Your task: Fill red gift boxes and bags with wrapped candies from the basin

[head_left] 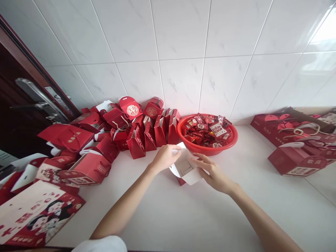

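A small box [185,166], white inside and red outside, stands with its top flaps spread on the white counter [162,217]. My left hand [165,157] has its fingers closed on the box's left flap. At the box's right side, my right hand [212,172] touches the white flap with fingers partly apart. Its grip there cannot be made out. Just behind the box is a red basin [210,151] full of small red wrapped packets [201,131].
Many red gift boxes [89,168] crowd the left side, with several upright ones [160,131] beside the basin. A printed box [39,217] lies front left. More red boxes [296,159] stand at the right. Behind is a tiled wall [181,80]; a door handle [39,98] is at left.
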### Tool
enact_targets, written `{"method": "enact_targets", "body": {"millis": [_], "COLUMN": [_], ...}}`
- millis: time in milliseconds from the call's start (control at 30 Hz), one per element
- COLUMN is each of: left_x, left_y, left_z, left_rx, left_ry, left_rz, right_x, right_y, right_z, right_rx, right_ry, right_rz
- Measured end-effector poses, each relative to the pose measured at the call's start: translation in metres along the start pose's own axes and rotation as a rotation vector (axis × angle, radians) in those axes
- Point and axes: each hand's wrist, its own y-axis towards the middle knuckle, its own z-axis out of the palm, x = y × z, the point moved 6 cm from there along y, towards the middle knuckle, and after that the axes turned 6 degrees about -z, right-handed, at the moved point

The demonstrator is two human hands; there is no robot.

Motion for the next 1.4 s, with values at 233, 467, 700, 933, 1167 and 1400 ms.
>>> {"method": "enact_targets", "body": {"millis": [233, 467, 700, 933, 1167, 1400], "left_x": [0.026, 0.03, 0.023, 0.001, -0.024, -0.071], "left_y": [0.011, 0.02, 0.02, 0.018, 0.028, 0.106], "left_z": [0.019, 0.041, 0.046, 0.035, -0.01, 0.01], "left_rx": [0.095, 0.12, 0.181, 0.283, 0.11, 0.258], "left_ry": [-0.289, -0.555, -0.584, -0.363, -0.062, 0.177], "left_rz": [-0.205, -0.281, -0.208, -0.035, 0.175, 0.316], "right_x": [-0.017, -0.023, -0.022, -0.011, -0.04, -0.102], "right_y": [-0.014, -0.025, -0.032, -0.012, 0.028, 0.067], "right_z": [0.001, -0.005, -0.01, -0.043, -0.099, -0.097], "right_rx": [-0.14, -0.208, -0.222, -0.183, -0.267, -0.599], "right_ry": [0.318, 0.392, 0.392, 0.068, 0.046, 0.437], "right_rz": [0.335, 0.443, 0.499, 0.389, 0.294, 0.425]}}
